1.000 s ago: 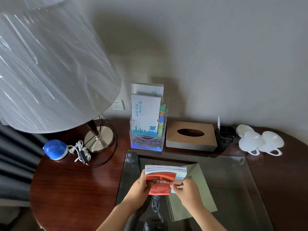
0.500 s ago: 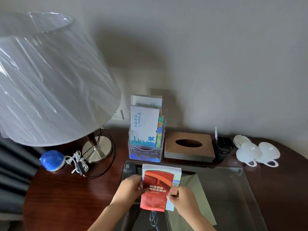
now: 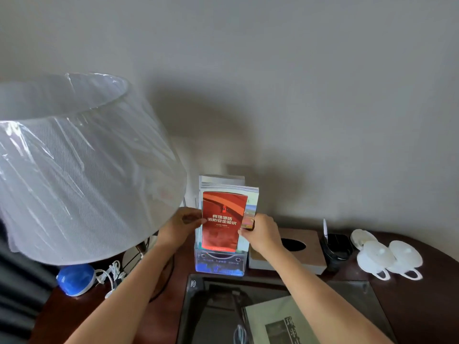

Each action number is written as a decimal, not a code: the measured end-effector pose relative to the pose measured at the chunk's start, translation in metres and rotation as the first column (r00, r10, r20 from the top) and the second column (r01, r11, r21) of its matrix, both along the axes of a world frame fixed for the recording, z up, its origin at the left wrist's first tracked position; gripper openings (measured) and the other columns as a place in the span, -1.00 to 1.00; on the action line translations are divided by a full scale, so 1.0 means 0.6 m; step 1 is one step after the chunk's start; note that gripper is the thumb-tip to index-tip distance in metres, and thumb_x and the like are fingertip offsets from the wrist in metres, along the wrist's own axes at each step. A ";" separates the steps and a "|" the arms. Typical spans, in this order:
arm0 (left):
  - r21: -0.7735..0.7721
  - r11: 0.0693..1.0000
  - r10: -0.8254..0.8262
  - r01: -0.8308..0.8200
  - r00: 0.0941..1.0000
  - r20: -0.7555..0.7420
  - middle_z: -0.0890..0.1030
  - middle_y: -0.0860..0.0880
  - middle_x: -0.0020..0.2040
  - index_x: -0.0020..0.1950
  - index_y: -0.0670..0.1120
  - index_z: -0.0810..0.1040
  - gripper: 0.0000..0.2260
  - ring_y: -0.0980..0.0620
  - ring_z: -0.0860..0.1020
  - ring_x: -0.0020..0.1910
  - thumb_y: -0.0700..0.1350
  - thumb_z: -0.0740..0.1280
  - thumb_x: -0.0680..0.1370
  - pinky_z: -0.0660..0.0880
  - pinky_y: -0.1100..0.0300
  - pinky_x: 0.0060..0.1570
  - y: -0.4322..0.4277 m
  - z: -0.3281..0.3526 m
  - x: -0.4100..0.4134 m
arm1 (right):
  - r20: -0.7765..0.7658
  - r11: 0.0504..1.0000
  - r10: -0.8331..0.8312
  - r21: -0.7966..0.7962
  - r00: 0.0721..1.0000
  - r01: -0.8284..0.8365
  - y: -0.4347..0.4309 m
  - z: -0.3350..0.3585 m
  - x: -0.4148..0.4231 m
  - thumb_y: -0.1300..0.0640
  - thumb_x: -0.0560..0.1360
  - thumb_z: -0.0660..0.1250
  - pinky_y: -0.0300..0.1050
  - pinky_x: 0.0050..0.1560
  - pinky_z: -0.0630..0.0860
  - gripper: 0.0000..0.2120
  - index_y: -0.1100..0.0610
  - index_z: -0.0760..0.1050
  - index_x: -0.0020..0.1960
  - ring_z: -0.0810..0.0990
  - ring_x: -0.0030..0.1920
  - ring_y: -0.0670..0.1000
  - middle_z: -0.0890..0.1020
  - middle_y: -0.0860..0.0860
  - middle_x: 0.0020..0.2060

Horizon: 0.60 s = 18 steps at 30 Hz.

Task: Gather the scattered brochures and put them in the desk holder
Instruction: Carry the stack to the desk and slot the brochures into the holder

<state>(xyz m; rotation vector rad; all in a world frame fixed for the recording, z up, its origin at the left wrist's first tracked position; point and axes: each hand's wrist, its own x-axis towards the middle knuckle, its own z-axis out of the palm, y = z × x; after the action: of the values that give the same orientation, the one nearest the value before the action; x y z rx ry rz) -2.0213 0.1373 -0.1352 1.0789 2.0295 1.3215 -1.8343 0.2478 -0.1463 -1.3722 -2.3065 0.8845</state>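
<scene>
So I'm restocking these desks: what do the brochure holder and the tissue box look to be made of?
The brochure holder looks like clear acrylic or similar hard plastic, glossy: you see straight through its front wall, and its edges catch blue glints. The tissue box seems to be wood or wood-look board with a matte tan finish: flat, dull, no shine; grain is too blurred to confirm.

My left hand [image 3: 182,223] and right hand [image 3: 260,233] grip the brochures [image 3: 223,220], red one in front, upright, lower edge inside the clear holder [image 3: 219,263] on the desk [image 3: 74,316].

Both forearms are bare, no sleeves or jewellery visible.
</scene>
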 end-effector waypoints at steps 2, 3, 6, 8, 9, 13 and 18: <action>-0.005 1.000 -0.003 0.003 0.999 0.047 0.60 -0.13 -0.16 0.05 -0.39 0.58 -0.82 0.30 0.58 -0.36 -0.38 0.40 0.46 0.43 0.57 -0.29 0.022 0.004 -0.011 | -0.005 1.000 -0.007 0.014 1.000 0.007 0.015 -0.007 -0.024 0.07 0.43 0.45 -0.26 -0.26 0.47 -0.81 0.12 0.61 0.01 0.67 -0.09 0.01 0.71 -0.01 -0.09; -0.008 1.000 -0.001 0.002 0.998 0.062 0.57 -0.15 -0.13 0.07 -0.45 0.54 -0.81 0.34 0.57 -0.40 -0.43 0.36 0.47 0.43 0.55 -0.29 0.030 0.002 -0.016 | 0.004 1.000 -0.012 0.019 1.000 0.012 0.020 -0.015 -0.033 0.07 0.43 0.44 -0.26 -0.28 0.47 -0.81 0.13 0.61 0.00 0.67 -0.09 0.02 0.71 0.00 -0.09; -0.036 0.999 0.006 -0.002 0.996 0.091 0.55 -0.15 -0.11 0.06 -0.49 0.53 -0.82 0.32 0.56 -0.42 -0.48 0.33 0.46 0.43 0.54 -0.30 0.034 -0.015 -0.025 | 0.061 0.999 -0.032 0.001 0.998 0.032 0.026 -0.047 -0.053 0.04 0.44 0.42 -0.16 -0.22 0.53 -0.78 0.19 0.56 -0.05 0.64 -0.16 0.03 0.69 0.05 -0.13; -0.053 0.998 0.026 -0.021 0.995 0.096 0.58 -0.16 -0.11 0.03 -0.47 0.55 -0.83 0.28 0.57 -0.38 -0.46 0.35 0.46 0.43 0.55 -0.28 0.026 -0.031 -0.030 | 0.070 0.999 -0.018 -0.025 0.997 0.020 0.024 -0.070 -0.062 0.04 0.44 0.43 -0.13 -0.19 0.56 -0.78 0.19 0.56 -0.05 0.65 -0.18 0.00 0.69 0.04 -0.14; -0.057 0.998 0.035 -0.030 0.995 0.097 0.60 -0.16 -0.12 0.02 -0.45 0.58 -0.84 0.30 0.58 -0.36 -0.45 0.36 0.46 0.43 0.56 -0.26 0.020 -0.039 -0.032 | 0.067 0.999 -0.001 -0.037 0.998 0.004 0.023 -0.080 -0.066 0.05 0.45 0.42 -0.13 -0.15 0.59 -0.79 0.17 0.57 -0.02 0.66 -0.16 0.00 0.70 0.02 -0.13; -0.065 0.996 0.073 -0.066 0.992 0.100 0.64 -0.03 -0.21 -0.08 -0.26 0.64 -0.90 0.43 0.57 -0.32 -0.40 0.40 0.45 0.41 0.60 -0.24 0.014 -0.064 -0.036 | 0.050 0.999 0.006 -0.042 0.999 -0.004 0.022 -0.106 -0.079 0.07 0.47 0.40 -0.20 -0.13 0.60 -0.81 0.10 0.60 0.06 0.68 -0.14 -0.05 0.71 -0.04 -0.09; -0.062 0.993 0.109 -0.102 0.986 0.126 0.65 -0.12 -0.10 0.03 -0.36 0.62 -0.85 0.24 0.58 -0.25 -0.37 0.38 0.48 0.41 0.59 -0.21 0.036 -0.068 -0.034 | 0.025 0.999 -0.029 -0.033 0.999 0.029 0.035 -0.113 -0.085 0.08 0.47 0.41 -0.31 -0.22 0.51 -0.82 0.11 0.60 0.04 0.68 -0.12 -0.06 0.71 -0.05 -0.07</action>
<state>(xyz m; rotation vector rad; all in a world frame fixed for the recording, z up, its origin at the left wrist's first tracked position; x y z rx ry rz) -2.0420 0.1587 -0.1762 0.8495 2.0381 1.3424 -1.8853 0.2686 -0.2141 -1.4345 -2.2941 0.9053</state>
